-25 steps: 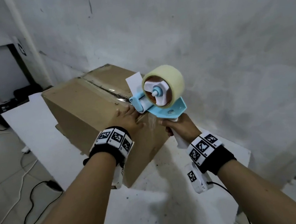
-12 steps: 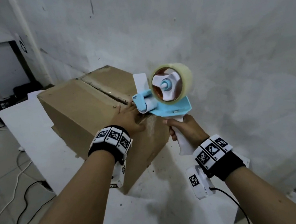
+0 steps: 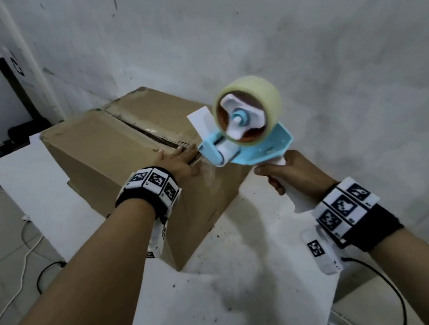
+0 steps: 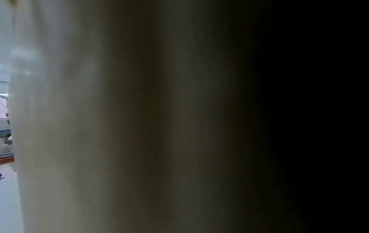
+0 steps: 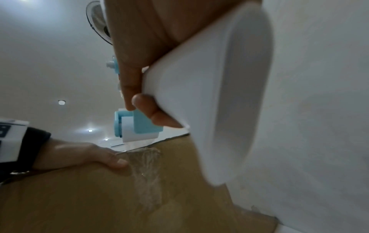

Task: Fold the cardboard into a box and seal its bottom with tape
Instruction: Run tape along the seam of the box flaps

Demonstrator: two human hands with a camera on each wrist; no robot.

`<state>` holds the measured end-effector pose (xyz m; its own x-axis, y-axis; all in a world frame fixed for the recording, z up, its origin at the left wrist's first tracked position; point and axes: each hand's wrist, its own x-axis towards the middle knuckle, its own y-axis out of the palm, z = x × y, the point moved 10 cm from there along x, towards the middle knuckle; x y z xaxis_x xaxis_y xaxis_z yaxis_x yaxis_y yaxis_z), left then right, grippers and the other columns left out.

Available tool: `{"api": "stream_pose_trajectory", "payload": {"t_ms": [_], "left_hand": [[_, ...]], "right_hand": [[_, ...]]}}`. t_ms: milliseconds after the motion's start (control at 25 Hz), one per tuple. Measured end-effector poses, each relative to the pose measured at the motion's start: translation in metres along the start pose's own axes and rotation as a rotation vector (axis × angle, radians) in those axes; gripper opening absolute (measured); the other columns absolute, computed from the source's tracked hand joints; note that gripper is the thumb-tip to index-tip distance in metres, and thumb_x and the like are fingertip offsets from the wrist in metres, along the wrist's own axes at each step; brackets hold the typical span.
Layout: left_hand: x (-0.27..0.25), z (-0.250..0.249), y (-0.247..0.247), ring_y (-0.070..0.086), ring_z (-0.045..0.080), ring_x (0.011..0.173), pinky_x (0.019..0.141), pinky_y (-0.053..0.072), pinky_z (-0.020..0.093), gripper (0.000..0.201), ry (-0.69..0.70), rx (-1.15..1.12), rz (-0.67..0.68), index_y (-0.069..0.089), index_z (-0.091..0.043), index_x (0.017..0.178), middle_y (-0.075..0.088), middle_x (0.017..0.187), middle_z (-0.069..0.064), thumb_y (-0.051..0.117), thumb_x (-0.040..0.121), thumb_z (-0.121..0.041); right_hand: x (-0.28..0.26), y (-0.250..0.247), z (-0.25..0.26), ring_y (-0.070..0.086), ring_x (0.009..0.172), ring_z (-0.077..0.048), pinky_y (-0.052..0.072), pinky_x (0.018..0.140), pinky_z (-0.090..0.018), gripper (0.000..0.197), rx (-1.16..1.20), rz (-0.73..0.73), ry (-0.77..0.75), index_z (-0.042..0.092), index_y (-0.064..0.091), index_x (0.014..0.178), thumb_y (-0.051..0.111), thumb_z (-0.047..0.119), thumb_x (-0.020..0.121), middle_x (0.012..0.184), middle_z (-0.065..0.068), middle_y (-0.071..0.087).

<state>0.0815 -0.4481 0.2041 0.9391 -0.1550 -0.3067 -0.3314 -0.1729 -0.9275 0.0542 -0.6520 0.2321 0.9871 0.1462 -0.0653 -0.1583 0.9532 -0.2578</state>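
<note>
A brown cardboard box point(image 3: 103, 155) stands on a white table point(image 3: 200, 314), its closed flaps up with a seam point(image 3: 138, 130) along the top. My left hand point(image 3: 177, 161) lies flat on the near top edge, thumb down the side point(image 5: 117, 162). My right hand point(image 3: 291, 174) grips the white handle point(image 5: 199, 94) of a blue tape dispenser point(image 3: 246, 144) carrying a clear tape roll point(image 3: 248, 104). Its roller point(image 5: 137, 130) sits at the box's top edge. A strip of clear tape point(image 5: 147, 176) runs down the box's near side. The left wrist view shows only blurred cardboard point(image 4: 119, 126).
A grey-white wall point(image 3: 303, 55) rises close behind and to the right of the box. Cables point(image 3: 23, 274) trail over the tiled floor at the left. The table's left edge point(image 3: 22, 204) is near the box. Dark equipment point(image 3: 2, 152) sits far left.
The dispenser has risen from the box's near side to its top edge, leaving tape stuck down the side. My left hand has stayed pressed on the box.
</note>
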Motion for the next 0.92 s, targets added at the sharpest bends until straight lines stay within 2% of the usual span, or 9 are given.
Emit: {"api": "stream_pose_trajectory", "payload": {"t_ms": [200,400,480,640,680,760,840,920], "left_hand": [[-0.007,-0.005,0.002,-0.001,0.012,0.146,0.116,-0.005,0.047,0.064,0.013,0.015,-0.048,0.000,-0.031,0.147,-0.005,0.157,-0.010,0.035,0.095,-0.044],[-0.011,-0.007,0.003,0.000,0.009,0.145,0.117,-0.008,0.047,0.063,0.019,-0.047,-0.050,0.002,-0.033,0.146,-0.001,0.157,-0.013,0.039,0.095,-0.040],[-0.011,-0.005,0.001,0.000,0.012,0.146,0.117,-0.006,0.048,0.062,0.013,-0.031,-0.083,0.001,-0.034,0.147,-0.001,0.157,-0.010,0.036,0.096,-0.040],[-0.018,-0.018,-0.007,-0.005,0.017,0.146,0.117,-0.003,0.046,0.062,0.097,0.022,-0.176,0.003,-0.026,0.148,-0.001,0.158,-0.003,0.037,0.096,-0.033],[-0.020,-0.024,-0.008,-0.005,0.018,0.146,0.117,-0.002,0.044,0.062,0.133,0.037,-0.178,0.003,-0.022,0.148,-0.001,0.158,-0.001,0.037,0.097,-0.027],[-0.021,-0.031,-0.008,-0.002,0.017,0.146,0.118,-0.001,0.040,0.057,0.166,-0.007,-0.141,0.004,-0.019,0.148,-0.001,0.158,0.002,0.032,0.098,-0.016],[-0.020,-0.031,-0.007,0.001,0.015,0.146,0.119,0.000,0.038,0.049,0.147,-0.111,-0.104,0.006,-0.021,0.148,0.002,0.158,0.002,0.019,0.100,-0.015],[-0.017,-0.028,-0.007,0.003,0.014,0.146,0.119,0.001,0.037,0.046,0.143,-0.154,-0.116,0.008,-0.023,0.147,0.005,0.158,0.001,0.010,0.101,-0.019]], "right_hand": [[-0.035,-0.024,-0.010,0.039,0.042,-0.019,0.034,0.043,-0.024,0.020,-0.057,-0.023,0.081,0.007,0.054,0.064,0.063,0.008,0.082,0.045,-0.005,0.045],[-0.039,-0.029,-0.017,0.038,0.038,-0.018,0.033,0.043,-0.026,0.022,-0.113,-0.143,0.047,0.013,0.056,0.054,0.067,0.010,0.072,0.038,-0.001,0.046],[-0.038,-0.015,-0.022,0.042,0.035,-0.015,0.036,0.044,-0.023,0.023,-0.180,-0.158,0.022,0.020,0.058,0.050,0.071,0.018,0.069,0.036,0.003,0.049],[-0.034,0.004,-0.041,0.046,0.035,-0.011,0.039,0.048,-0.021,0.026,-0.210,-0.150,0.036,0.020,0.055,0.048,0.068,0.040,0.057,0.038,0.003,0.051],[-0.032,0.006,-0.046,0.046,0.035,-0.011,0.039,0.049,-0.022,0.025,-0.184,-0.137,0.045,0.019,0.055,0.049,0.068,0.038,0.058,0.037,0.003,0.051],[-0.028,0.007,-0.058,0.044,0.035,-0.012,0.038,0.049,-0.024,0.025,-0.120,-0.129,0.061,0.016,0.055,0.050,0.071,0.023,0.068,0.036,0.003,0.050],[-0.024,0.004,-0.070,0.042,0.036,-0.016,0.036,0.050,-0.027,0.028,-0.040,-0.159,0.085,0.013,0.054,0.050,0.068,0.009,0.074,0.035,0.002,0.049],[-0.022,0.005,-0.078,0.041,0.038,-0.020,0.036,0.052,-0.030,0.026,0.012,-0.163,0.124,0.011,0.053,0.052,0.065,0.007,0.075,0.037,0.000,0.048]]}}
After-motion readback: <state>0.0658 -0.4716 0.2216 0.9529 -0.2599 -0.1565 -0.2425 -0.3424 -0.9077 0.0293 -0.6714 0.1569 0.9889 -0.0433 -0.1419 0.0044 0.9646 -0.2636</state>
